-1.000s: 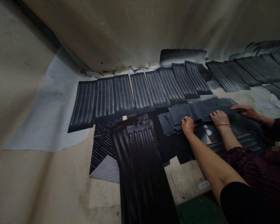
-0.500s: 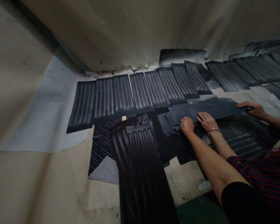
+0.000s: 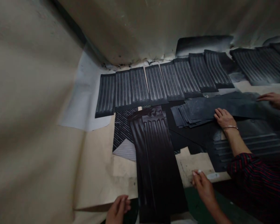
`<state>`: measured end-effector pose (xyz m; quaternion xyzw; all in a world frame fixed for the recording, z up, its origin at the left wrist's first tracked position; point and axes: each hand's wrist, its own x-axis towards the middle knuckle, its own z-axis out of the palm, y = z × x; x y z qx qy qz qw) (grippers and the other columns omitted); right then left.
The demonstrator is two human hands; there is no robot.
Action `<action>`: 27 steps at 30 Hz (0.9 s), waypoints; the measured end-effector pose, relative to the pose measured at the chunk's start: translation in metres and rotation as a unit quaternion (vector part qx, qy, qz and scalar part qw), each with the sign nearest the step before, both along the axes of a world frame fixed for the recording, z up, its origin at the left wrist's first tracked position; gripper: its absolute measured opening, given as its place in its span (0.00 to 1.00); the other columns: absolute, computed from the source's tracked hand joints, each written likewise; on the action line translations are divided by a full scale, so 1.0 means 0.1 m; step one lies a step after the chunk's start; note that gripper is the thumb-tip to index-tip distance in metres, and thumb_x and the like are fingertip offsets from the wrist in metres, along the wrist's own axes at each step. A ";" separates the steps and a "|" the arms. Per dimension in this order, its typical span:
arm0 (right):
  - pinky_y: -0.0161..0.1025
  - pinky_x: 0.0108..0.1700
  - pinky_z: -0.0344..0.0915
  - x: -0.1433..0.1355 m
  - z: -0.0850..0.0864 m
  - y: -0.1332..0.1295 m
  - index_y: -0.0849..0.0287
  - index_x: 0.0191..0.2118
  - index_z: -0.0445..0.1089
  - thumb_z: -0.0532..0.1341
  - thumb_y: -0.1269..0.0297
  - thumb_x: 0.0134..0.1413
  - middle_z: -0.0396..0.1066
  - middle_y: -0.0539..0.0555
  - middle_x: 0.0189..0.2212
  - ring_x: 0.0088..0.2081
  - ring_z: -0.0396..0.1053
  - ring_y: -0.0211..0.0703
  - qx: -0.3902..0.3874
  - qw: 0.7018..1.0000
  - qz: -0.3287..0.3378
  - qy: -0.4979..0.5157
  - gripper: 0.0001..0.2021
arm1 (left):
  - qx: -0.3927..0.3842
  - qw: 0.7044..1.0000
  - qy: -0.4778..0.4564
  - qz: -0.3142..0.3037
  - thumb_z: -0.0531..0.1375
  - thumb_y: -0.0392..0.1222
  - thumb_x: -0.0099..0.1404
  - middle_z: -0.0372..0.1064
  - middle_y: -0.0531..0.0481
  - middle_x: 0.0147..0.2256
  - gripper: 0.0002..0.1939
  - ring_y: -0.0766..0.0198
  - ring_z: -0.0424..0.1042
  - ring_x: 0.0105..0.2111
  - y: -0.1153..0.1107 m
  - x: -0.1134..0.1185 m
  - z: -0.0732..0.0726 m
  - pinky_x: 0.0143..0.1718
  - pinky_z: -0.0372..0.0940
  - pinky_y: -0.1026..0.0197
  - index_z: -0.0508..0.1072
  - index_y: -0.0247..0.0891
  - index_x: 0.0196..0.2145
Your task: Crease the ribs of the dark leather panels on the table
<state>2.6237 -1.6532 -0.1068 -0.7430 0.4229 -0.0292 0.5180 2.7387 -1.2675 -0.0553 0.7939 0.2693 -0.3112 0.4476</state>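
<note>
My left hand (image 3: 118,209) is at the bottom edge, its fingers curled together, left of the dark ribbed strips (image 3: 162,161) and apart from them. Nothing shows in it. My right hand (image 3: 203,186) hovers right of these strips, near the brown paper (image 3: 194,163). Its fingers are bent and pinched, with a small white spot at a fingertip; what they hold, if anything, is too small to name. Beyond it, flat dark sheets (image 3: 204,109) lie in a fanned stack, clear of both my hands.
A co-worker's hand (image 3: 225,118) with a bracelet rests on the flat sheets; another hand (image 3: 274,100) is at their right end. Ribbed dark pieces (image 3: 154,84) overlap in a row along the wall (image 3: 140,28). More ribbed pieces (image 3: 252,144) lie at the right.
My right hand has let go of the stack's left end and drawn back toward me. My left hand has come into view. The camera view has shifted left.
</note>
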 end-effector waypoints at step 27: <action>0.56 0.61 0.66 1.19 0.00 0.33 0.59 0.52 0.74 0.69 0.49 0.58 0.76 0.57 0.50 0.53 0.73 0.51 0.327 0.940 0.080 -0.055 0.22 | -0.214 0.973 0.076 -0.038 0.57 0.66 0.68 0.79 0.36 0.49 0.33 0.50 0.77 0.53 -1.02 1.17 -0.24 0.58 0.70 0.51 0.79 0.32 0.48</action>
